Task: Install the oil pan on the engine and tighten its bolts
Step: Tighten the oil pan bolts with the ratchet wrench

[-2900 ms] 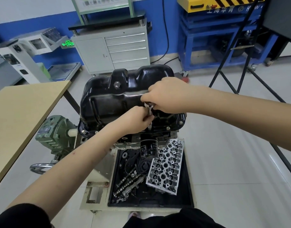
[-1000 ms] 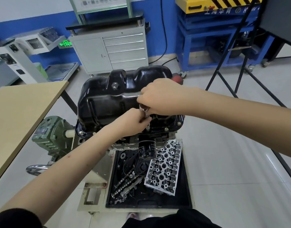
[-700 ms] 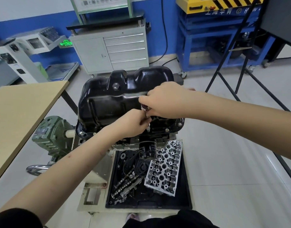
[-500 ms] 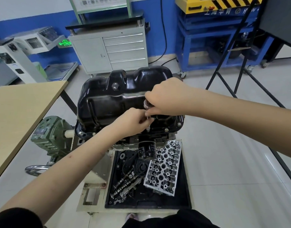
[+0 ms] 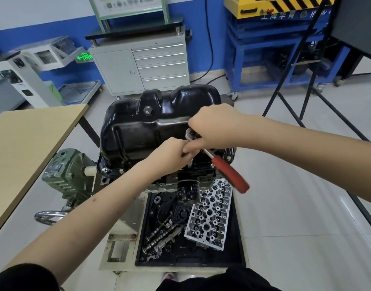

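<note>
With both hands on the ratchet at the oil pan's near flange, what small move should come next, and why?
Probably slide the right hand down onto the red handle and swing it: the handle hangs free while the left hand steadies the extension over the oil pan flange.

The right grip (image 5: 214,127) curls over the head of a ratchet (image 5: 218,159), whose red handle slants down past it. Just beside, the left grip (image 5: 169,154) pinches the ratchet's extension above the black oil pan (image 5: 138,131) flange. Below both grips, a black tray (image 5: 237,244) holds a cylinder head (image 5: 209,215).
</note>
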The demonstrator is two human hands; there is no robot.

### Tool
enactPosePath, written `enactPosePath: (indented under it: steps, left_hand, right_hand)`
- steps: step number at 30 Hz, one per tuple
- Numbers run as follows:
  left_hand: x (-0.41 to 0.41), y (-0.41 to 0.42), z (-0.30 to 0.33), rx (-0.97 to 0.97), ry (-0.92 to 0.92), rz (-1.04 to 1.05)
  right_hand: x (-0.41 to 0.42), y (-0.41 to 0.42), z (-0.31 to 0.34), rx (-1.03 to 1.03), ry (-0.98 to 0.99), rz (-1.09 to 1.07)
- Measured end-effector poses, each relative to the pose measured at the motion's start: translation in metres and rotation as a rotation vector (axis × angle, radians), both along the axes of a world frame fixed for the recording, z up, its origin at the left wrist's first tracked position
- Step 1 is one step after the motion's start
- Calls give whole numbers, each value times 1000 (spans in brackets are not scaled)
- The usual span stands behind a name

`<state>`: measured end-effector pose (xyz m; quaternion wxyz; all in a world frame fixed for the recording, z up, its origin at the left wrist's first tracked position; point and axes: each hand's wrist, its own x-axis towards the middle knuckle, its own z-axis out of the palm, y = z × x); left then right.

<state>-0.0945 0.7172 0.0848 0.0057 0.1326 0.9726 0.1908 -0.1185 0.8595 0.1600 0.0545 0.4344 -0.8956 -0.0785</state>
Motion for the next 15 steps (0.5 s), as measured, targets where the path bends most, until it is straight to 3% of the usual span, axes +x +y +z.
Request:
enactPosePath:
  steps: [6, 12, 15]
  left_hand:
    - [-2, -1, 0, -26, -49, -50]
    - [2, 1, -1, 51, -36, 13]
    - [1, 2, 0, -25, -20, -10]
  right_hand:
    - [-7, 1, -3, 91, 86, 223]
    - [-2, 2, -2, -4, 45, -2]
    - [-2, 2, -3, 12, 60, 74]
